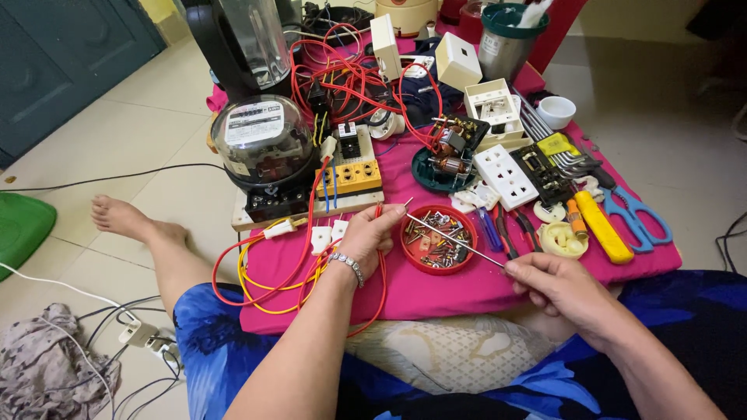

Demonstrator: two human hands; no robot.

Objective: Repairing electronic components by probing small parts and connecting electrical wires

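My left hand, with a silver bracelet on the wrist, pinches the end of a red wire near the front of a pink cloth. My right hand grips a thin metal screwdriver by its handle end; the shaft slants up-left over a red round lid full of small screws, and its tip nearly meets the left fingers. Red and yellow wires loop out to the left of my left hand.
A glass-domed electric meter and a yellow terminal block stand on a board behind. White socket plates, a small motor, blue scissors, a yellow knife and hex keys lie right. My bare leg is at the left.
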